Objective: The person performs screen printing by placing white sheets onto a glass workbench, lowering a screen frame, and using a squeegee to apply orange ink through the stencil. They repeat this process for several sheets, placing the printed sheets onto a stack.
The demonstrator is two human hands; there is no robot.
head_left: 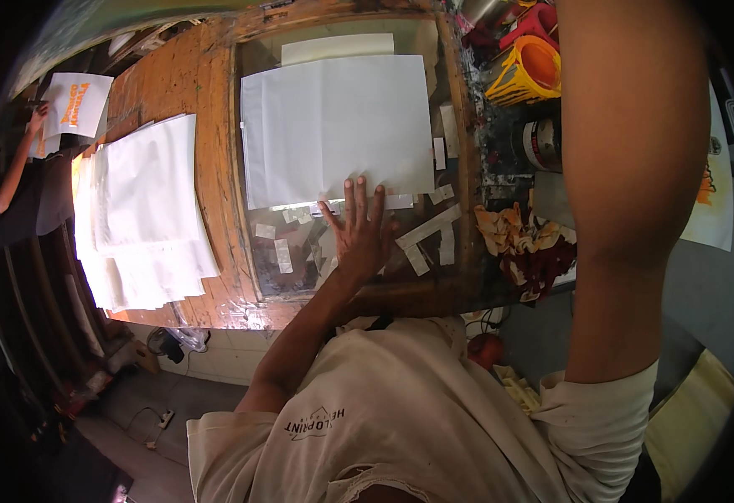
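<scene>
Workbench: you lean over a worn wooden bench [191, 92] stained orange-brown, with a glass panel [459, 168] set into its middle.
Right arm: your right arm [635, 168] rises up the right side of the picture and leaves it at the top edge; the hand itself is out of sight, so you cannot tell how it is held.
White sheet: a large white sheet [333, 126] lies flat on the glass, covering most of its upper part, with its lower edge running just above your fingertips. A second pale sheet [338, 46] peeks out from beneath it at the far side.
Stack: a pile of white sheets [145, 210] sits on the bench to your left, well apart from the glass, fanned so that several edges show.
Left hand: your left hand [359, 230] rests flat on the glass with the fingers spread; the fingertips touch the lower edge of the white sheet, and nothing is pinched.
Rags: a heap of yellow and dark red rags [522, 247] lies just right of the glass.
Yellow basket: a yellow plastic basket [528, 71] lies tipped at the far right of the bench.
Printed sheet: a person at the far left holds a white sheet with an orange print [78, 105].
Tape: short strips of pale tape [426, 230] are stuck on the glass around your left hand.
</scene>
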